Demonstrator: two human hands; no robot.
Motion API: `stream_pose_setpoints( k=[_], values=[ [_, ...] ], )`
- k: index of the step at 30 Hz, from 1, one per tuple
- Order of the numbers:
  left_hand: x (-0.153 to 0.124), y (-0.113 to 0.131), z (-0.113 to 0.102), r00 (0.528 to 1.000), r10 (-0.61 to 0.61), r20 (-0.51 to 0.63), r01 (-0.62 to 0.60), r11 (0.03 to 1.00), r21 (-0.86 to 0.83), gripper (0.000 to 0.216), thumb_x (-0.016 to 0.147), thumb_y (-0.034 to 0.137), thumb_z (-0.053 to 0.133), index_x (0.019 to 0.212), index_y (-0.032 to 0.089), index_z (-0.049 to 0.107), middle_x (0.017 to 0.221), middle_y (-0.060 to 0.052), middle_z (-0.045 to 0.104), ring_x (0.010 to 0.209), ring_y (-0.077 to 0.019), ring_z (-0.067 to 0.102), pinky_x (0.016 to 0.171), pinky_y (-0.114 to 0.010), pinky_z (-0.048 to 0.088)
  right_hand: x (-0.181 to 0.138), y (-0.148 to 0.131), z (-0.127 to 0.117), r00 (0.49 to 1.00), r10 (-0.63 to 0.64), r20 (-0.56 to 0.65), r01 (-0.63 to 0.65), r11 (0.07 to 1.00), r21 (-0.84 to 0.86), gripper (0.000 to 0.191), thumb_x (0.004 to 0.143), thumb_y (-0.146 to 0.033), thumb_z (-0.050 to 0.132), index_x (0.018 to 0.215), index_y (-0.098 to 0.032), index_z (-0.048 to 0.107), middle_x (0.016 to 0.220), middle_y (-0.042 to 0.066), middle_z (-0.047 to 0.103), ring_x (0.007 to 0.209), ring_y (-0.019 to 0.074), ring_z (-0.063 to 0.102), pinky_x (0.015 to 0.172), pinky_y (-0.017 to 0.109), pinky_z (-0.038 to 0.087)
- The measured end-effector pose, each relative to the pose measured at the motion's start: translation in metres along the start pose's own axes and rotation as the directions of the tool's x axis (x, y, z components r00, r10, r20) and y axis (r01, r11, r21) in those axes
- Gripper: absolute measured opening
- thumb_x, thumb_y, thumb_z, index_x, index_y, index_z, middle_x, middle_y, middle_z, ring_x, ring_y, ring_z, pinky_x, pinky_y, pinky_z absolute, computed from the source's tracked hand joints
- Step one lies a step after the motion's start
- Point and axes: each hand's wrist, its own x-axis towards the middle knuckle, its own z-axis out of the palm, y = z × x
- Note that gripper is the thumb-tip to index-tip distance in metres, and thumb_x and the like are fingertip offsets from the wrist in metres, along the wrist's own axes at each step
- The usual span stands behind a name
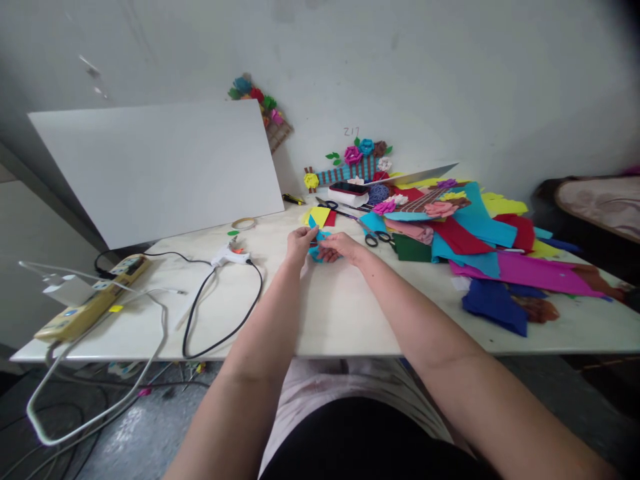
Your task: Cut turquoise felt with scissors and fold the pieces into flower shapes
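Near the middle of the table, my left hand [301, 241] and my right hand [341, 247] are close together with fingers closed. Both pinch a piece of bright blue crepe paper [313, 222], whose tip stands up past my left fingers. More of the blue shows between and below the fingers; its full shape is hidden by them. Just beyond my hands lie a yellow paper piece [321, 215] and a red paper piece [331, 218]. Black-handled scissors [371, 239] rest to the right of my right hand.
At left are a white glue gun [230, 255], its looping black cord, a tape roll [243, 224] and a yellow power strip [90, 301]. A white board [160, 173] leans on the wall. Coloured crepe sheets [475, 227] pile up at right. A phone [349, 189] lies behind my hands.
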Motion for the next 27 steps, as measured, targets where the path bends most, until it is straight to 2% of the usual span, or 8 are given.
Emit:
stream_pose_setpoints(
  k=[3,6,10,14,21,27],
  values=[
    [0.004,-0.002,-0.002,0.997,0.079,-0.023,-0.076,0.988,0.132,0.037,0.06,0.046,0.068,0.052,0.016,0.048,0.047,0.004,0.046,0.047,-0.0079,0.044,0.051,-0.023,0.039,0.0,-0.002,-0.007,0.991,-0.025,-0.132,0.03,0.999,0.035,0.014,0.075,-0.026,0.061,0.071,-0.013,0.059,0.064,0.005,0.067,0.045,0.0108,0.057,0.04,0.019,0.042],
    [0.006,-0.005,-0.003,0.993,0.105,0.044,-0.113,0.955,0.273,0.034,0.06,0.043,0.068,0.051,0.017,0.049,0.045,0.003,0.046,0.046,-0.0083,0.044,0.05,-0.022,0.036,0.002,-0.001,-0.014,0.965,-0.092,-0.247,0.121,0.987,0.108,0.014,0.074,-0.026,0.06,0.079,-0.013,0.061,0.074,0.004,0.068,0.049,0.0104,0.058,0.041,0.02,0.042],
    [0.004,-0.005,-0.001,0.983,0.094,0.158,-0.148,0.915,0.376,0.03,0.06,0.04,0.067,0.051,0.016,0.052,0.045,0.003,0.047,0.046,-0.0084,0.044,0.049,-0.021,0.033,0.006,0.003,-0.018,0.969,-0.163,-0.184,0.197,0.963,0.182,0.021,0.067,-0.028,0.068,0.081,-0.013,0.064,0.077,0.004,0.067,0.063,0.0115,0.06,0.051,0.02,0.047],
    [0.0,-0.001,0.001,0.972,0.103,0.213,-0.187,0.887,0.422,0.024,0.062,0.036,0.064,0.053,0.016,0.055,0.045,0.003,0.049,0.046,-0.0087,0.043,0.048,-0.022,0.031,0.008,0.005,-0.016,0.974,-0.187,-0.125,0.209,0.958,0.195,0.025,0.059,-0.029,0.075,0.074,-0.013,0.064,0.072,0.003,0.066,0.065,0.0112,0.059,0.054,0.019,0.047],
    [-0.004,0.002,0.003,0.967,0.127,0.221,-0.209,0.89,0.404,0.024,0.062,0.03,0.063,0.048,0.016,0.05,0.044,0.003,0.045,0.045,-0.007,0.037,0.047,-0.021,0.027,0.005,0.002,-0.011,0.967,-0.179,-0.179,0.219,0.947,0.234,0.022,0.058,-0.028,0.076,0.064,-0.012,0.062,0.06,0.001,0.062,0.055,0.0087,0.054,0.052,0.02,0.046],
    [-0.004,0.002,0.003,0.973,0.08,0.218,-0.156,0.921,0.356,0.025,0.06,0.036,0.067,0.052,0.015,0.055,0.045,0.004,0.046,0.045,-0.0071,0.038,0.047,-0.022,0.029,0.005,0.001,-0.01,0.964,-0.168,-0.205,0.217,0.945,0.245,0.017,0.062,-0.025,0.073,0.063,-0.012,0.063,0.061,0.001,0.062,0.056,0.0095,0.055,0.053,0.021,0.047]
  ],
)
